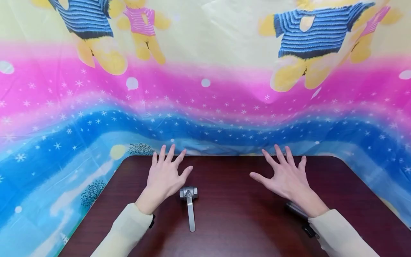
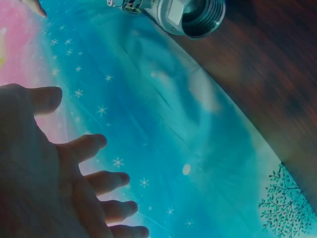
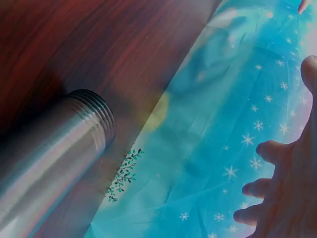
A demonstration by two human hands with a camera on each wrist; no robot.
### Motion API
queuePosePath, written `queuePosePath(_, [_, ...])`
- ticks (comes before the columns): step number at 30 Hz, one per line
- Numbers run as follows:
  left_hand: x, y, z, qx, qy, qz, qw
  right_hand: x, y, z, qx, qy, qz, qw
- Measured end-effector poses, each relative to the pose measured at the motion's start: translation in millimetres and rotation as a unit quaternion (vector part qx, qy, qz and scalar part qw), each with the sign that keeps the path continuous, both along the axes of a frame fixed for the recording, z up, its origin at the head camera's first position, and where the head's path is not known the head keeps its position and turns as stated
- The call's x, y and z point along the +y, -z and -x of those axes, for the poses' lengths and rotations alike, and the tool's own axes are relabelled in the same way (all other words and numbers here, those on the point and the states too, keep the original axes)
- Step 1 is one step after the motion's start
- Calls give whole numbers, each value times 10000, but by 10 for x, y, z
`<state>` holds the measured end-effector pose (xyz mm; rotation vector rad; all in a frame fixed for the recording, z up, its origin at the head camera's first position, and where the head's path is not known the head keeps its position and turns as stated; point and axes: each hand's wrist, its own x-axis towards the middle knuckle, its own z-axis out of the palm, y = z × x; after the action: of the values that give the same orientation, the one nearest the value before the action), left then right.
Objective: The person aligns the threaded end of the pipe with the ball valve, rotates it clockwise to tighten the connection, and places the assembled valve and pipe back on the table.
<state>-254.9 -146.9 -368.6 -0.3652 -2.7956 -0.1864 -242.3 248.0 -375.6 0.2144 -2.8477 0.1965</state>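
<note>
Fingers spread, my left hand hovers over the left half of the table and holds nothing. Just right of its wrist lies a ball valve of silvery metal, its long flat lever pointing toward me. The left wrist view shows the threaded opening of the valve at the top. My right hand, also spread wide and holding nothing, is over the right half. Beneath that wrist lies a metal pipe, mostly hidden by the arm in the head view. Its threaded end shows in the right wrist view.
A dark reddish-brown table with rounded far corners bears both metal parts. Behind and around it hangs a printed cloth with bears, snowflakes and coloured bands. Dark wrist straps show at the cuffs of the pale sleeves.
</note>
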Motion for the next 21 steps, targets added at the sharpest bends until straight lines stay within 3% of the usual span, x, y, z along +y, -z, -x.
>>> queuePosePath(10, [-72, 26, -55, -42, -26, -69, 10000, 83, 3, -154, 92, -2, 7, 10000])
queuePosePath(21, [-211, 132, -133, 90, -36, -79, 9999, 287, 98, -311, 280, 90, -3, 9996])
